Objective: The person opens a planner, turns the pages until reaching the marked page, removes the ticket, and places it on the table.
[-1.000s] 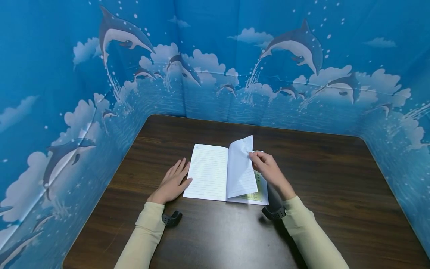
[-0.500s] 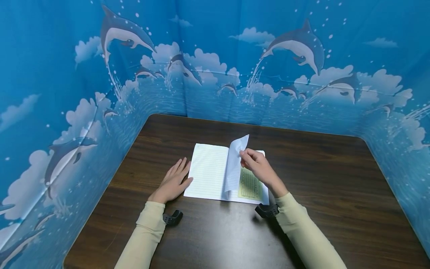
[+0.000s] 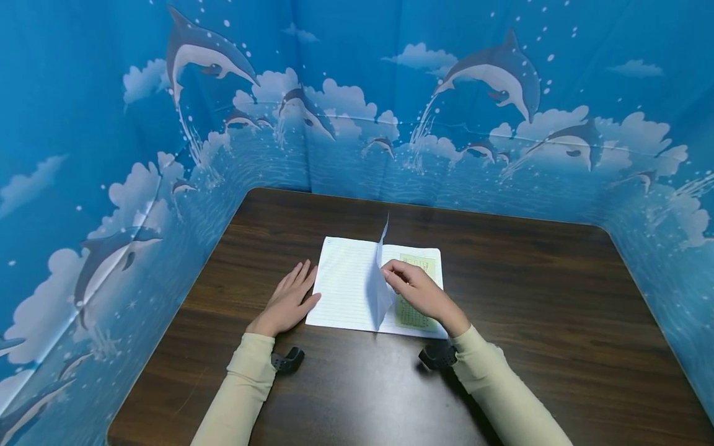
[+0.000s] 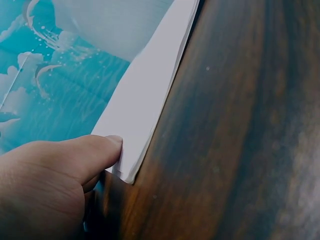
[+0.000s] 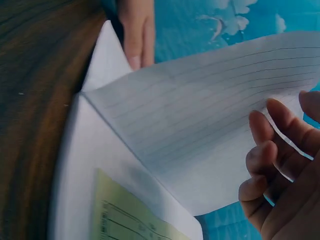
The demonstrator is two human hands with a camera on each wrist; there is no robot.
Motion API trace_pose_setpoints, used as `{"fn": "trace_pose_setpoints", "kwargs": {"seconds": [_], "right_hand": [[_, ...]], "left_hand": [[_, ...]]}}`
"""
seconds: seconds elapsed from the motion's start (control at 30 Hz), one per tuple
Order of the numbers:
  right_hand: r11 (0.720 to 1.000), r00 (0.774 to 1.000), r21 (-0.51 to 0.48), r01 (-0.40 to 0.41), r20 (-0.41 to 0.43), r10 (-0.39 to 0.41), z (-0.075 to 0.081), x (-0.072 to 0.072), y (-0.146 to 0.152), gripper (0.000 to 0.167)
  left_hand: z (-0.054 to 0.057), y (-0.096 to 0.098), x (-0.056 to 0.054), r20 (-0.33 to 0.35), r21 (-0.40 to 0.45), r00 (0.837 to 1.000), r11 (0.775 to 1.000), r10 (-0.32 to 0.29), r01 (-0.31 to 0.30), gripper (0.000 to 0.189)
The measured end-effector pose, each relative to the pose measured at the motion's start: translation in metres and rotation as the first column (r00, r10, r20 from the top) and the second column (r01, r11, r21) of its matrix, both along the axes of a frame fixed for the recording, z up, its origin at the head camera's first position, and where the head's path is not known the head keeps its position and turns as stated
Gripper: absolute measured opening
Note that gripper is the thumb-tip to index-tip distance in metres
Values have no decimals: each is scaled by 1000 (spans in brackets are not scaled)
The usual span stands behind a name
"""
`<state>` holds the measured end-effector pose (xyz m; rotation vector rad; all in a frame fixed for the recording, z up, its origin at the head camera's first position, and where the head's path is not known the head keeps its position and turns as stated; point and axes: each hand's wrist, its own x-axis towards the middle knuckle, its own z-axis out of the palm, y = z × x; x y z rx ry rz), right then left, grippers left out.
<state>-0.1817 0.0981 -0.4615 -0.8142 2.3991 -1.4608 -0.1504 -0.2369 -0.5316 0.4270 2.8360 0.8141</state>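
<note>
An open notebook with lined pages lies on the table. One leaf stands nearly upright at its middle, bent in the right wrist view. My right hand is on the right side of this leaf, fingertips right at its surface. In the right wrist view the fingers are loosely bent in front of the leaf, thumb and forefinger apart. My left hand lies flat at the notebook's left edge, its thumb resting on the page corner. A yellow-green printed panel shows on the right-hand page, partly covered by my right hand.
The dark wood-grain table extends around the notebook. A blue curtain with dolphins and clouds surrounds its far and side edges. Each wrist wears a black strap device, one by the left sleeve.
My right hand has moved left, swinging the leaf from the right side to upright. Its pinch on the leaf has loosened, and more of the printed panel shows. My left hand stays put.
</note>
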Motion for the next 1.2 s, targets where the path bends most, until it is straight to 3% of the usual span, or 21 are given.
{"fn": "trace_pose_setpoints", "kwargs": {"seconds": [0.33,0.57,0.73,0.87,1.03,1.13,1.2], "right_hand": [[976,978,160,-148,-120,168,-9,14,-13,22],[917,937,303,-259,-153,315,-20,23,-20,29],[882,920,367,-295,-139,366,-28,30,-24,34],[874,915,389,-291,-153,373,-32,33,-27,34],[876,918,390,-285,-151,366,-33,33,-27,35],[899,940,370,-233,-150,306,-30,33,-24,34],[933,962,332,-138,-178,205,-27,31,-20,31]], "left_hand": [[-2,-2,-4,24,-20,1000,1000,-12,13,67],[1,1,-1,23,27,999,999,23,-24,64],[3,4,2,31,42,999,998,42,-43,68],[6,6,3,54,3,997,999,50,-50,77],[8,5,2,31,-52,999,998,41,-40,84],[7,4,1,19,-60,999,998,35,-33,83],[6,4,1,22,-53,999,998,31,-30,83]]}}
